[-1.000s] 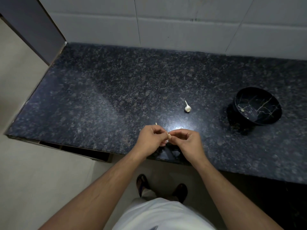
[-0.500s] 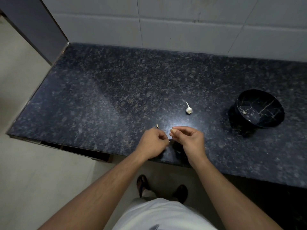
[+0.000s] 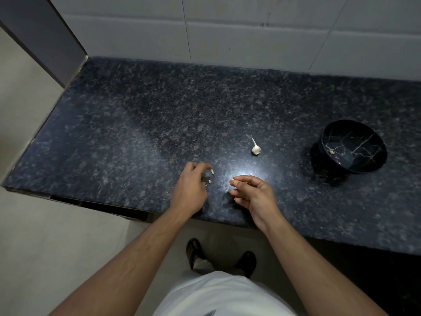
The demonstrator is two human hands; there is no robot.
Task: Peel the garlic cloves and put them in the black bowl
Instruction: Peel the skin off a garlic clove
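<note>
**A garlic clove pinched in the right hand over a dark worktop**

A speckled dark stone worktop (image 3: pixel 136 124) is seen from above, with a white tiled wall (image 3: pixel 250 30) at twelve o'clock. Two bare forearms reach in from six o'clock.

The right hand (image 3: pixel 252 195) is held near the middle of the view, just above the worktop. A small pale garlic clove (image 3: pixel 233 182) is pinched between its thumb and forefinger, while the other fingers are loosely curled beneath. The left hand (image 3: pixel 190 188), at about nine o'clock of the right one and apart from it, is blurred. Its fingers are curled, and whether anything is held in them cannot be told. Small pale scraps of skin (image 3: pixel 212 172) are seen at its fingertips; whether they lie on the stone cannot be told.

A garlic head with a thin stalk (image 3: pixel 255 148) lies alone at about one o'clock of the hands. The black bowl (image 3: pixel 362 156), veined in gold, stands well apart at three o'clock, with one pale piece (image 3: pixel 332 152) inside.

The clove is judged to be very light, firm and smooth, and likely slippery once bare. Its skin appears papery and easily torn. It is best taken by its two flat sides with the fingertips, and the skin lifted from the blunt root end. A hard squeeze could shoot it out of the pinch.
</note>
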